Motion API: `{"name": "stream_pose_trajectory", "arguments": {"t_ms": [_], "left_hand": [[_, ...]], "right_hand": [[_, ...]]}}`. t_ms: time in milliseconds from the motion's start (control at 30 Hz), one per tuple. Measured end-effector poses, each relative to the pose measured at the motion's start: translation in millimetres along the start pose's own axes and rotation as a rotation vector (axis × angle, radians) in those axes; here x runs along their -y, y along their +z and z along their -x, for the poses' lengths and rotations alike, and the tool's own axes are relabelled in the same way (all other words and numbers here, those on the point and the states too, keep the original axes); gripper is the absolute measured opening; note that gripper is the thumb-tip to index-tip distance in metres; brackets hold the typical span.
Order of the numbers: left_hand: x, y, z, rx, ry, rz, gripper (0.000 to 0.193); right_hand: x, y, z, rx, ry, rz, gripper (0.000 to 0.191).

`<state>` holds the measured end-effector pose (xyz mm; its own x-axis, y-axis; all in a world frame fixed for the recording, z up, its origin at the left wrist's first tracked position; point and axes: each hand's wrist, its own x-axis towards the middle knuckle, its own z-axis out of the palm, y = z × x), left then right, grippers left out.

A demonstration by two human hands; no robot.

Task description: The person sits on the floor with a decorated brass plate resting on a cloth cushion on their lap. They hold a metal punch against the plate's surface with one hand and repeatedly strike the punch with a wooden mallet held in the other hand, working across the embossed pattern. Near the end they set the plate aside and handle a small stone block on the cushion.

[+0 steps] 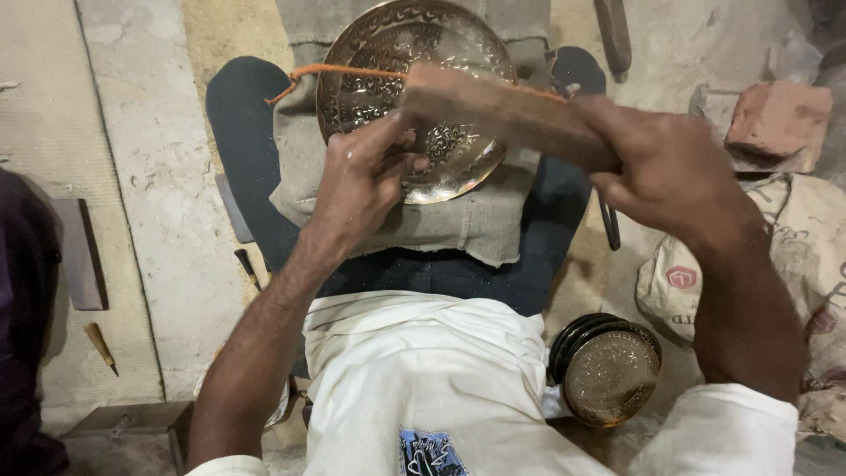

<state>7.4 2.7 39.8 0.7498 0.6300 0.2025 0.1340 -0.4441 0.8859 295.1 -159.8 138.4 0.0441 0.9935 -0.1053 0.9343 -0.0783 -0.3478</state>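
An engraved round brass plate [388,53] rests on a grey cloth [458,225] over my lap. My left hand [361,181] presses on the plate's lower rim, fingers pinched as if around a small tool that I cannot make out. My right hand [674,172] grips a brown wooden block [493,110], raised over the plate's right side and blurred. An orange cord [339,70] crosses the plate's top.
A stack of smaller round engraved plates [608,370] lies by my right hip. A brick [780,119] and a printed sack [793,256] sit at right. Chisels [101,345] and a flat wooden piece [81,256] lie on the concrete floor at left.
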Motion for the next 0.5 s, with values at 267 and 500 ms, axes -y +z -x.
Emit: {"name": "stream_pose_trajectory", "arguments": {"t_ms": [267,500], "left_hand": [[9,3,-1,-0.006,0.062,-0.033,0.047],[14,5,-2,-0.031,0.091,-0.116,0.051]], "right_hand": [[6,-4,5,0.117,0.139,0.244,0.047],[-9,-2,1,-0.256,-0.137,-0.096,0.052]]}}
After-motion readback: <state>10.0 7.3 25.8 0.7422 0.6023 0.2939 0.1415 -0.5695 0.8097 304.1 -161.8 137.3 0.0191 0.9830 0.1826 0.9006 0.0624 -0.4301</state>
